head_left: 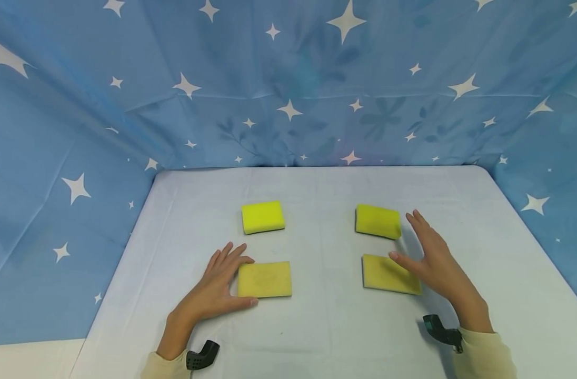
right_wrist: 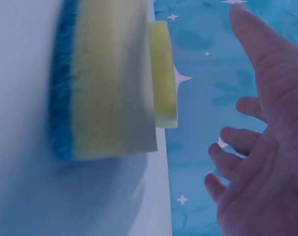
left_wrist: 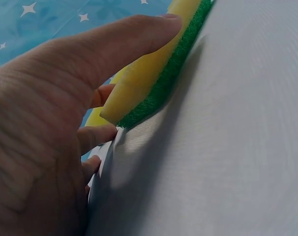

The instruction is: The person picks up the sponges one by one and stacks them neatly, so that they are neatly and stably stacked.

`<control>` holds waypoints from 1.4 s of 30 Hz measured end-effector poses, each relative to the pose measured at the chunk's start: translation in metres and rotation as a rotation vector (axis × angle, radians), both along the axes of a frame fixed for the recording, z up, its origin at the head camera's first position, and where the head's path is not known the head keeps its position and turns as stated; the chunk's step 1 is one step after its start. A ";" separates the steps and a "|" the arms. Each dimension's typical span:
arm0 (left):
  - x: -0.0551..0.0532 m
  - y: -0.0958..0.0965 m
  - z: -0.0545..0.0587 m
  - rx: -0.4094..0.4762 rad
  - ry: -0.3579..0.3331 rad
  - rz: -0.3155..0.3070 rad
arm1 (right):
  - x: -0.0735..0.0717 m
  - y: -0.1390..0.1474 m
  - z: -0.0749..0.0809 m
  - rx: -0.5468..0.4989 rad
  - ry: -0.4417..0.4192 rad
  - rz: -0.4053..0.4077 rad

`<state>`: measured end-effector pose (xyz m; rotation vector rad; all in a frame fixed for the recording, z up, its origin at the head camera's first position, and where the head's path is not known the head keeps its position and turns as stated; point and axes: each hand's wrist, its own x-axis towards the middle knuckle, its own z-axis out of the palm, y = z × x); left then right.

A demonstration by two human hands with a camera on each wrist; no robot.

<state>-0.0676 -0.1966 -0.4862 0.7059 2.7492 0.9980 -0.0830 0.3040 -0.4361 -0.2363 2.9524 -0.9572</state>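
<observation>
A yellow sponge (head_left: 265, 280) lies flat near the front left; the left wrist view shows the green scouring layer (left_wrist: 154, 93) under its yellow foam. My left hand (head_left: 219, 287) spans its left end, thumb along the near edge and index fingertip at the far edge, with a gap before the palm. At the front right lies another yellow sponge (head_left: 390, 275), with a blue layer (right_wrist: 63, 93) beneath in the right wrist view. Over its right end hovers my right hand (head_left: 435, 260), fingers spread and holding nothing, thumb overlapping the sponge in the head view.
Two more yellow sponges lie farther back, one on the left (head_left: 263, 217) and one on the right (head_left: 378, 221). They rest on a white-covered table (head_left: 321, 337). A blue star-patterned cloth (head_left: 288, 68) hangs behind and at both sides. Black wrist devices (head_left: 203, 355) sit at both sleeves.
</observation>
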 end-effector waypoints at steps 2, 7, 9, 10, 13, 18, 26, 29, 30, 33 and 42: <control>0.000 0.000 0.000 -0.001 -0.003 0.002 | 0.004 0.001 -0.002 -0.015 -0.022 0.010; 0.000 0.000 0.000 -0.006 0.000 0.004 | 0.012 0.004 -0.008 -0.035 -0.038 0.041; 0.000 -0.001 0.000 -0.004 0.001 0.003 | 0.015 0.005 -0.010 -0.029 -0.044 0.048; 0.000 -0.001 0.000 -0.002 0.000 0.003 | 0.016 0.006 -0.011 -0.027 -0.049 0.050; 0.000 -0.001 -0.001 0.003 -0.004 0.004 | 0.018 0.007 -0.013 -0.022 -0.078 0.049; 0.000 -0.001 -0.002 0.004 -0.003 0.005 | 0.023 0.007 -0.016 -0.005 -0.130 0.029; 0.000 -0.001 -0.001 0.011 -0.017 0.012 | 0.028 0.008 -0.019 0.002 -0.150 0.033; 0.000 -0.001 0.000 0.014 -0.022 0.014 | 0.029 0.009 -0.020 0.005 -0.163 0.043; 0.000 -0.001 0.000 0.013 -0.023 0.013 | 0.029 0.010 -0.020 0.004 -0.169 0.046; -0.001 -0.002 0.000 0.013 -0.023 0.013 | 0.031 0.011 -0.020 -0.009 -0.195 0.054; 0.000 -0.001 0.001 0.018 -0.016 0.012 | 0.033 0.012 -0.022 -0.037 -0.266 0.045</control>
